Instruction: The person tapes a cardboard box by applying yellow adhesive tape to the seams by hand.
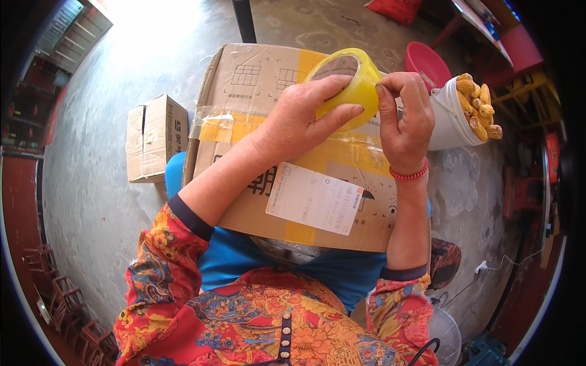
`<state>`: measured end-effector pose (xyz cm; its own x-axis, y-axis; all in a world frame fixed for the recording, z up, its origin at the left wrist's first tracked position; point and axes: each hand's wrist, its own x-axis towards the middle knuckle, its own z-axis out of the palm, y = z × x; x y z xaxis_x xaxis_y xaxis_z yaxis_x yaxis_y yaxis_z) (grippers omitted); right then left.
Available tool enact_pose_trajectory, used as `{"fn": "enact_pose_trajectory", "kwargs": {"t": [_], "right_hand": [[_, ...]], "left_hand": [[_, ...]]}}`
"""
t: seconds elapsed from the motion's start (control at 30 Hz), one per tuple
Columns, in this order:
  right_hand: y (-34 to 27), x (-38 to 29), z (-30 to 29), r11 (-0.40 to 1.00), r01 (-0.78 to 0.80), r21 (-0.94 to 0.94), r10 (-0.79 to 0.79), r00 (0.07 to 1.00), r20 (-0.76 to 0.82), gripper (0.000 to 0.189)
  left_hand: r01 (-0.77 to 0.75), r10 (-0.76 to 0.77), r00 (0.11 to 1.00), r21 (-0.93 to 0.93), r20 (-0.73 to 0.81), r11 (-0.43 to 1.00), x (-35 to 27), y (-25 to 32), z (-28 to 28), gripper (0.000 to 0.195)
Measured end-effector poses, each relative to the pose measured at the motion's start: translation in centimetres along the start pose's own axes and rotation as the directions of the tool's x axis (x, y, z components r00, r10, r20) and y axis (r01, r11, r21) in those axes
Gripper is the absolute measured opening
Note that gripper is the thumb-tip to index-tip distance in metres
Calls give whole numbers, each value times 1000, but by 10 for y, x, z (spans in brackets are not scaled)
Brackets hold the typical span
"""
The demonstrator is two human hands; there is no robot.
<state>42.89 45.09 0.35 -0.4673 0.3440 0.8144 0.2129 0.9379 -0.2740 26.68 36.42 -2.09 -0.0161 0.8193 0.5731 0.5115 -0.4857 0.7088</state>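
A roll of yellow packing tape (361,87) is held over a large cardboard box (256,98) by my left hand (302,114), with some fingers hidden behind or inside the roll. My right hand (409,116) pinches thumb and forefinger together at the roll's right edge; whether a tape end lies between them is too small to tell. The box rests on my lap. Strips of yellow tape (320,151) run across its top, and clear tape sticks out at its left edge. A white label (316,199) bearing writing is stuck on the near part.
Left of my knee stands a smaller cardboard box (153,142). On the right are a white bucket (442,116) of corn cobs (478,105) and a pink basin (425,64). A fan (444,336) and a cable with a white plug (481,266) lie at lower right.
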Motion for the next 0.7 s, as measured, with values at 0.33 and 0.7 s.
{"fn": "enact_pose_trajectory", "kwargs": {"t": [0.33,0.7], "right_hand": [[7,-5,-10,676,-414,610,488,872,50,14],[9,-1,-9,927,-232,295,215,973,89,7]], "left_hand": [[65,-65,998,-17,-18,998,3,4,-1,36],[55,-59,997,-75,-51,996,3,3,-1,37]]}}
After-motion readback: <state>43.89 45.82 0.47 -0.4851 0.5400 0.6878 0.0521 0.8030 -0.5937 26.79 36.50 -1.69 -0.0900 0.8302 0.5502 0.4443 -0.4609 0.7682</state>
